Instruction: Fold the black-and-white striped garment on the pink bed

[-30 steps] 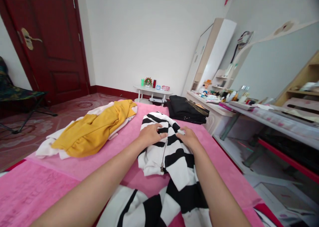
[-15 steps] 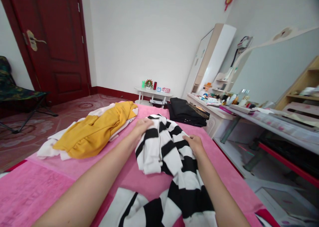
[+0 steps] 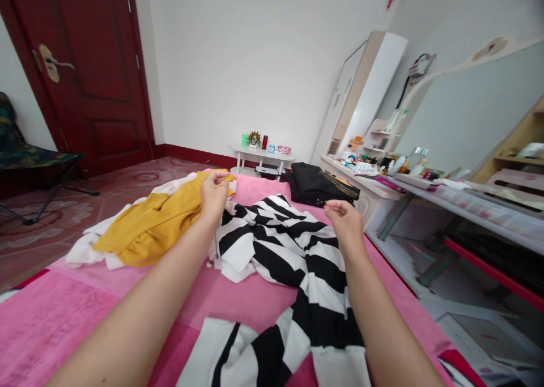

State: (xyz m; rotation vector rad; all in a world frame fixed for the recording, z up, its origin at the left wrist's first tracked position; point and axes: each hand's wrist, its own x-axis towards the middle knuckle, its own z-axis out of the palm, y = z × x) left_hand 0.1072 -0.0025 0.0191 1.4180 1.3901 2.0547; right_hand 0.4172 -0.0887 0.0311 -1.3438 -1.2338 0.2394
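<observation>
A black-and-white striped zip-up garment (image 3: 280, 251) lies spread on the pink bed cover (image 3: 63, 319). My left hand (image 3: 215, 191) is raised at the garment's far left corner, its fingers pinched on the fabric edge. My right hand (image 3: 346, 222) is lifted at the far right edge with the fingers curled on the cloth there. The garment is stretched between the two hands. Its zipper pull hangs near the left front flap.
A yellow garment (image 3: 157, 222) on white clothes lies to the left on the bed. Folded black clothes (image 3: 321, 186) sit at the bed's far end. A cluttered dresser (image 3: 382, 171) stands right, a small white table (image 3: 261, 154) beyond, a red door (image 3: 80, 69) at left.
Both hands have moved apart and lifted, the left one going far left. The bunched striped garment is now pulled open and spread wide across the bed.
</observation>
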